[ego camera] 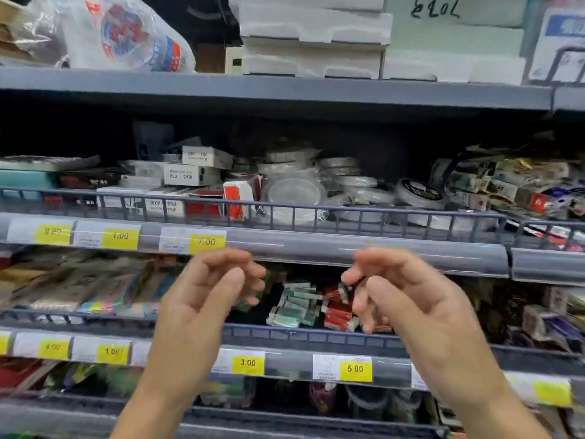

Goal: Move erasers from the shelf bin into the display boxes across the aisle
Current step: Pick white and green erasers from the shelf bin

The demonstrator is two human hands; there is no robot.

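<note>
Small green-and-white eraser packs [294, 307] and red-and-white eraser packs [337, 312] lie piled in the shelf bin [304, 335] behind a low wire rail. My left hand [202, 299] hovers just left of the green packs with loosely curled fingers and nothing in it. My right hand [408, 299] is raised in front of the red packs, also loosely curled. Its fingertips overlap them, but blur hides whether they touch. No display box is in view.
The shelf above [348, 245] holds tape rolls [294, 191] and small white boxes [190, 174] behind a wire rail. Flat stationery packs [79, 289] fill the bin to the left. Yellow price labels [356, 369] line the shelf edges.
</note>
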